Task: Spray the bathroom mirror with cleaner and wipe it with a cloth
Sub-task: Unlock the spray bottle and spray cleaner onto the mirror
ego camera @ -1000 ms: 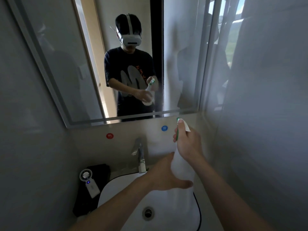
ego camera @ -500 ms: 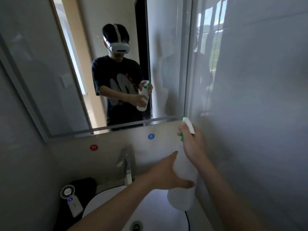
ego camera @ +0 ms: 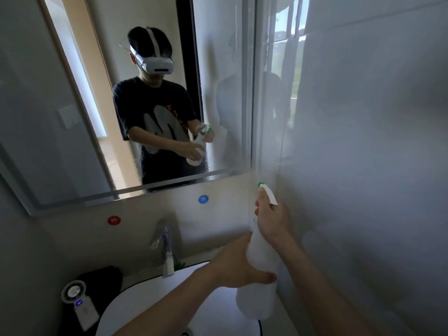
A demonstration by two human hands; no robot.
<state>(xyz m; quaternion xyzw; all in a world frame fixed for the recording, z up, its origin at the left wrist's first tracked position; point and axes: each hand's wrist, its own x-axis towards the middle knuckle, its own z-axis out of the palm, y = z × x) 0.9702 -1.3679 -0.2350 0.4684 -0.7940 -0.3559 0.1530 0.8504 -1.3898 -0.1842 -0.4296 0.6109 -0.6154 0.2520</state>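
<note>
White plastic fills both hands: the spray bottle [ego camera: 257, 299] hangs at about 5 o'clock in the view, over the right edge of the sink [ego camera: 145, 301] and just beside the side wall [ego camera: 363, 166]. The mirror [ego camera: 72, 122] fills the space from 9 to 12 o'clock.

A few things could go wrong. The green tip of the nozzle [ego camera: 261, 185] sits low, near the corner where the mirror meets the side wall. A squeeze from there could wet the wall or only the bottom of the glass, and most of the mirror would stay dry. Too much spray down low could run off the bottom edge and drip toward the tap [ego camera: 166, 251]. No cloth can be seen for sure, so drops may slide down before anyone wipes them. A wet bottle could also slip.

The right hand [ego camera: 272, 220] is at 4 o'clock, high on the bottle. Its fingers are curled tight round the neck, under the spray head. The trigger finger cannot be seen. The left hand [ego camera: 236, 267] reaches in from 6 o'clock and wraps round the bottle's middle, with the thumb lying across the near side. Both arms stretch forward, bare to the elbow.
</note>
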